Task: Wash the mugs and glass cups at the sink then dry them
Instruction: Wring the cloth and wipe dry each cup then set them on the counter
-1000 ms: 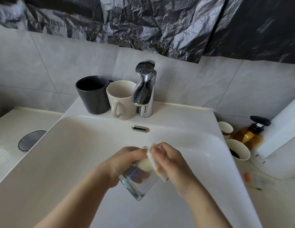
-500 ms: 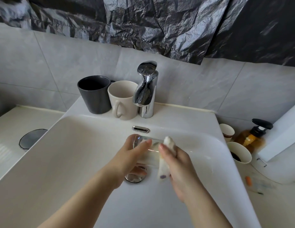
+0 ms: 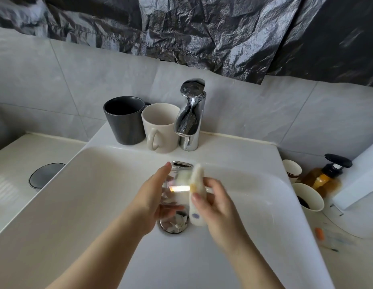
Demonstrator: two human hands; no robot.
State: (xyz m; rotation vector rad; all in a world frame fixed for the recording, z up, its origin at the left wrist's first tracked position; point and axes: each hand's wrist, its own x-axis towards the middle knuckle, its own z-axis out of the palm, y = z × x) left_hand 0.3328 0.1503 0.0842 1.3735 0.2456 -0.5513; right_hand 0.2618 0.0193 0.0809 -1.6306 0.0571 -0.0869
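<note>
Over the sink [image 3: 98,184] middle, the left hand [image 3: 154,203] curls round the side of the fragile, probably slippery glass cup [image 3: 175,190]; the right hand [image 3: 216,207] pinches the sponge [image 3: 197,197].

Both forearms enter from bottom edge and converge mid-frame. Left hand [image 3: 151,200] grips glass cup [image 3: 177,187]; right hand [image 3: 217,208] pinches sponge [image 3: 198,178], thumb on top.

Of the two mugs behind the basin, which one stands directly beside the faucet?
The cream mug, handle facing the basin; the dark grey mug stands on its far side, away from the faucet.
</note>
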